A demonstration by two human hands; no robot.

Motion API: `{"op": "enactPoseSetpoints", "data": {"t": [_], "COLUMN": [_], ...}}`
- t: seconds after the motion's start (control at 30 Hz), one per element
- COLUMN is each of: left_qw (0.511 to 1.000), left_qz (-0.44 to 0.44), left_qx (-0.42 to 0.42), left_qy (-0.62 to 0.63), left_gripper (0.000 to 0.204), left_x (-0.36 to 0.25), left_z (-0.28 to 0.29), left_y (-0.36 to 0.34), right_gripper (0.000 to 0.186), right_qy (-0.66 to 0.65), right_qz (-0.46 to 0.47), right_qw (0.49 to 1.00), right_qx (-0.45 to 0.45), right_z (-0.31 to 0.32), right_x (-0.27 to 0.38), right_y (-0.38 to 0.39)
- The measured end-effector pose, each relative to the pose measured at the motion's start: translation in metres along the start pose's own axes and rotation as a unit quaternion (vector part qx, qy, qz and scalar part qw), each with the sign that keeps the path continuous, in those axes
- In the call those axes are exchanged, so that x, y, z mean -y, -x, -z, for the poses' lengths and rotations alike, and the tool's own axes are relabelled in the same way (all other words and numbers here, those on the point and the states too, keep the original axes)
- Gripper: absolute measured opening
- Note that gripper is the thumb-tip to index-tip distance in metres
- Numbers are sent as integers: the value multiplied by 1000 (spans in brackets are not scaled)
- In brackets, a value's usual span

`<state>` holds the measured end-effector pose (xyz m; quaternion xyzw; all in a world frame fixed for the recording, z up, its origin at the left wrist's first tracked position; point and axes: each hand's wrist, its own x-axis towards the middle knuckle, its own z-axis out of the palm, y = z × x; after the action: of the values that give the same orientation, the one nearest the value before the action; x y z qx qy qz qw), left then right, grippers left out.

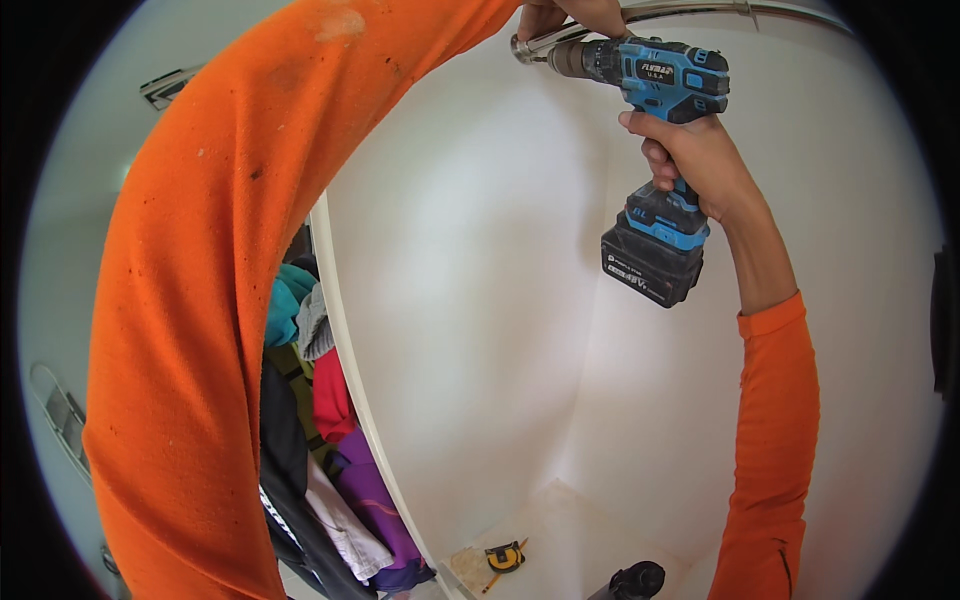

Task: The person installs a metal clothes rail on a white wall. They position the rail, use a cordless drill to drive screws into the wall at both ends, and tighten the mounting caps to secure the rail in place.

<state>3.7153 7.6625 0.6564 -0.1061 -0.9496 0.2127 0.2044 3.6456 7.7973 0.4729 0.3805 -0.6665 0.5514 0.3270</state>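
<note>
My right hand [700,165] is wrapped round the grip of a blue and black cordless drill [665,75], its battery pack hanging below. The drill points left, and its bit reaches a round metal flange [521,48] on the wall. From that flange a shiny metal rod [690,9] runs right along the top of the view. My left hand [585,14], partly cut off by the upper edge, has its fingers closed on the rod just above the drill chuck. Whether the bit sits on a screw is too small to tell.
White walls meet in a corner behind the drill. Below lie a yellow and black tape measure [505,557], a pencil [491,582] and a dark cylindrical object [638,580]. Left of a pale panel edge [352,350], colourful clothes [375,490] are piled. My orange sleeve hides much of the left.
</note>
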Motion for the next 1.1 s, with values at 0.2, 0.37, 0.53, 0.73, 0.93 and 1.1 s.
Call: {"op": "enactPoseSetpoints", "data": {"t": [0.2, 0.37, 0.53, 0.73, 0.93, 1.1], "left_qw": [1000, 1000, 1000, 999, 1000, 999], "left_qz": [3, -12, 7, 3, -7, -3], "left_qx": [-20, -1, -13, -33, -11, -30], "left_qy": [9, 23, 13, 4, 11, 11], "left_gripper": [67, 75, 82, 82, 78, 78], "left_x": [0, 2, 2, 1, 1, -1], "left_z": [-1, -3, -2, -2, 0, -3], "left_y": [15, 18, 17, 18, 24, 33], "right_gripper": [31, 30, 29, 30, 30, 29], "right_qy": [6, 10, 13, 10, 28, 13], "right_qz": [11, 9, 6, 4, 3, 5], "right_qw": [1000, 1000, 1000, 1000, 1000, 1000], "right_qx": [5, 0, 5, -11, -9, -7], "right_z": [-2, -3, -5, -5, -4, -6], "right_x": [1, -3, -2, 2, 2, 6], "right_y": [-1, -3, -1, 3, 3, 5]}}
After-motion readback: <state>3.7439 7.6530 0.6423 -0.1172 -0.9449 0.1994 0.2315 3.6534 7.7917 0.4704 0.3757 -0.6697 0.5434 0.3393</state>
